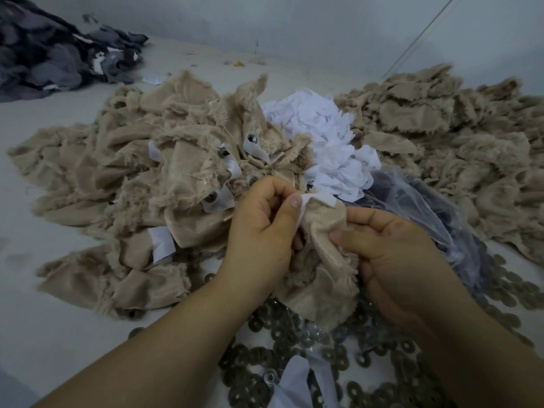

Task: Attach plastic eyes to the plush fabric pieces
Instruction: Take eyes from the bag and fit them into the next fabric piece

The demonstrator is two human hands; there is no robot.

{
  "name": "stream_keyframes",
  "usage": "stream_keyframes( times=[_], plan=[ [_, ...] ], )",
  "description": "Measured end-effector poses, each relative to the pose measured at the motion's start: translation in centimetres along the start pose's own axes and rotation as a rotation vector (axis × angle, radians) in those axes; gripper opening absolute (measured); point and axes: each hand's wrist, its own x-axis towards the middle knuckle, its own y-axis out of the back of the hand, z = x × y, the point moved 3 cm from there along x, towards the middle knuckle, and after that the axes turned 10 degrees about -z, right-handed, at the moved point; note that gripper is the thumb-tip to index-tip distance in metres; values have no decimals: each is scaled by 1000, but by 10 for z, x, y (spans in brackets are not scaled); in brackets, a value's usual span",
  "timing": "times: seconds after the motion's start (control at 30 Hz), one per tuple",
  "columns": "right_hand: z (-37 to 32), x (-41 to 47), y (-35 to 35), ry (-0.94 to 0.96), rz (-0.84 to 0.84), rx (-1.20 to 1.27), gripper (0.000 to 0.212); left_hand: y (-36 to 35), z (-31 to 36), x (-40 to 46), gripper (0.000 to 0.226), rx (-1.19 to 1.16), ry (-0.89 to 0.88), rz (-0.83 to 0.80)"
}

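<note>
Both forearms reach in from below: the left hand pinches a white backing scrap against a beige plush piece, which the right hand grips from the other side. Metal washers lie beneath; beige plush heaps and white scraps lie beyond.

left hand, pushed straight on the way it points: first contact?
Likely the white fabric squares just beyond the left hand, which points up-right while pinching the beige plush piece with a white patch. Depth unclear.
</note>
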Motion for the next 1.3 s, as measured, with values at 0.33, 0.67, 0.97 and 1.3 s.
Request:
stream_keyframes(
  times=[0.33, 0.67, 0.97, 1.3],
  plan=[
    [1, -1, -12, -198, -265, 268, 45, -4, -2, -1, 10, 68, 48, -80],
    [6, -4, -14, -382, -395, 329, 51, -8, 6, -3, 12, 144, -103, -103],
    [7, -6, -14, -459, -363, 432, 53, -16, 29, -15, 16, 375, -540, -335],
    [6, -6, -16, -289, -298, 328, 64, -7, 17, -9, 27, 493, -318, -103]
  ],
)
